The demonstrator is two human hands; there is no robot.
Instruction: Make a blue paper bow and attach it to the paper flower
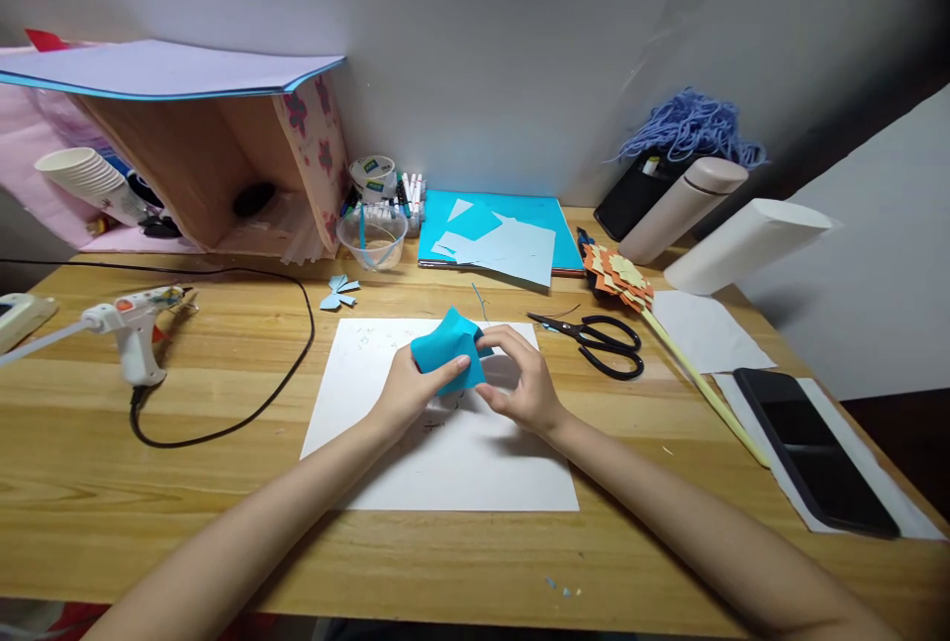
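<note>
A folded piece of bright blue paper (449, 349) is held above a white sheet (437, 478) on the wooden table. My left hand (407, 392) grips it from the left, the thumb lying across its front and the other fingers behind. At its right edge, my right hand (525, 386) has curled fingers at a darker blue flap, with the thumb by the lower corner. Some of the fingertips are hidden behind the paper. Black-handled scissors (594, 336) lie to the right of the sheet. A light blue cut-paper bow (339, 293) lies beyond its upper left corner.
A white glue gun (138, 339) and its black cord occupy the left. Behind stand a decorated box (316, 151), a clear plastic tub (372, 237) and blue sheets (560, 226). An orange paper flower (616, 275), a phone (812, 448) and a pale bottle (679, 211) are right.
</note>
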